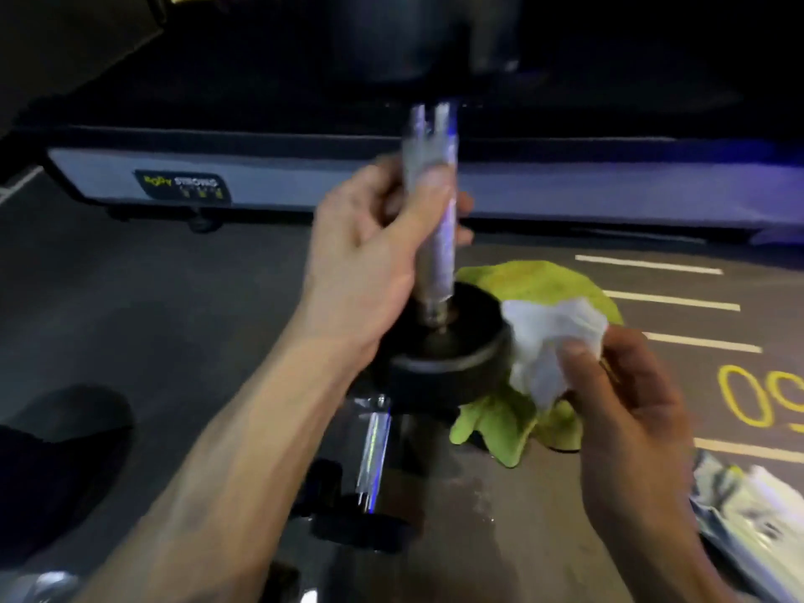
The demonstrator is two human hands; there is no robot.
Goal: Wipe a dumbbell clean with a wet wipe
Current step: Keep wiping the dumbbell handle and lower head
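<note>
A dumbbell (448, 341) stands upright with its black round lower head near the floor and its silver knurled handle pointing up; the upper head is dark and blurred at the top of the view. My left hand (374, 250) grips the handle around its middle. My right hand (626, 385) pinches a crumpled white wet wipe (548, 341), held just to the right of the lower head, touching or nearly touching its rim.
A green cloth (535, 285) lies on the grey floor under and behind the dumbbell. A second dumbbell (370, 472) lies below. A silver wipe packet (752, 515) sits at the lower right. A grey machine base (304, 180) spans the back. White and yellow floor markings lie to the right.
</note>
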